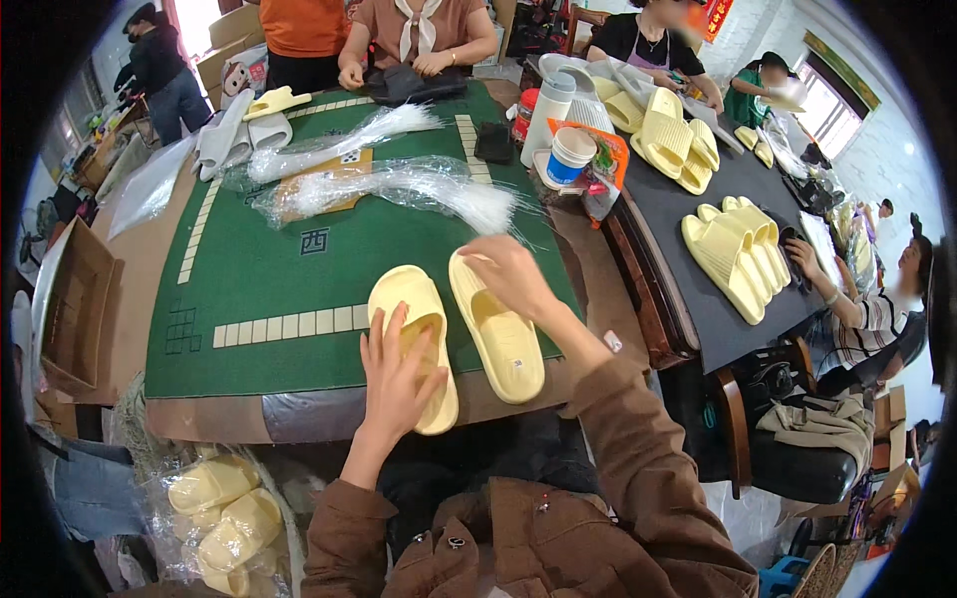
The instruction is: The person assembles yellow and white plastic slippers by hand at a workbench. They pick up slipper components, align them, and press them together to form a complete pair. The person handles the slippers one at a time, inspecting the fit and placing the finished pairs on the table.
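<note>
Two pale yellow slippers lie side by side at the near edge of the green mat, toes pointing away from me. My left hand (397, 371) rests over the left slipper (410, 287), its fingers spread across the strap opening and footbed. At the toe end of the right slipper (512, 351), my right hand (508, 275) has its fingers curled over the strap, and covers much of it. The right slipper's heel shows a small white label. Beyond both hands lie bundles of clear plastic fasteners (404, 187) in plastic wrap.
Mahjong-style tiles (291, 326) line the green mat (199, 365). Grey slippers (224, 135) lie at its far left. More yellow slippers (733, 254) sit on the dark table to the right, near co-workers. Bagged yellow slippers (239, 528) are low on the left.
</note>
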Tool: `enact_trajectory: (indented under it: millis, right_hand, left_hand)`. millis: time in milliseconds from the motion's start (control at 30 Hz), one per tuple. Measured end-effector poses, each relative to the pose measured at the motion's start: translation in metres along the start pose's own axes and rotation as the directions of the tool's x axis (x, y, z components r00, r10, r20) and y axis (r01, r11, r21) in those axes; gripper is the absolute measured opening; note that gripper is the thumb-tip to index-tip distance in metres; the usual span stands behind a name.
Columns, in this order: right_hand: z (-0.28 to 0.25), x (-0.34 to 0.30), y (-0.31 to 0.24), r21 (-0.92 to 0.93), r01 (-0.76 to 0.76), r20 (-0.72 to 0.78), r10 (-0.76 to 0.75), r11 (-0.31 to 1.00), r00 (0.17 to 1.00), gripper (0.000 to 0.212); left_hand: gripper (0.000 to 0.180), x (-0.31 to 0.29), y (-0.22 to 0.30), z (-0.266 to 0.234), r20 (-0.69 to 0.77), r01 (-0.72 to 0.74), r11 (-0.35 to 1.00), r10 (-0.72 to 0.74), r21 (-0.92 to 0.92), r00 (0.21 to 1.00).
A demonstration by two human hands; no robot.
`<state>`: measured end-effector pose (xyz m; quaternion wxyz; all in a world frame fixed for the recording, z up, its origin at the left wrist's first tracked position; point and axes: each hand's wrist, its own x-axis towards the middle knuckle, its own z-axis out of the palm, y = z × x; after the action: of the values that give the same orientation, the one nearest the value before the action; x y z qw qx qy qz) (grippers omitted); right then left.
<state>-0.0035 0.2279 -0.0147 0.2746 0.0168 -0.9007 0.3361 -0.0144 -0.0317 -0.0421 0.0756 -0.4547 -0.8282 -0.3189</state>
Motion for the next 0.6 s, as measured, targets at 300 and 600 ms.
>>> enact_trajectory:
  millis: [300,600]
  right_hand:
    - [0.031,-0.095,-0.02,0.078,-0.237,-0.107,0.245,0.968,0.964,0.059]
    - [-0.006,-0.065,-0.012,0.305,-0.334,-0.153,0.392,0.892,0.907,0.026]
  left_hand:
    - [0.055,0.006,0.002,0.01,-0.124,-0.016,0.988,-0.003,-0.152,0.992]
    - [0.077,-0.015,-0.008,-0.01,-0.115,-0.017,0.999,0.023,0.047,0.993]
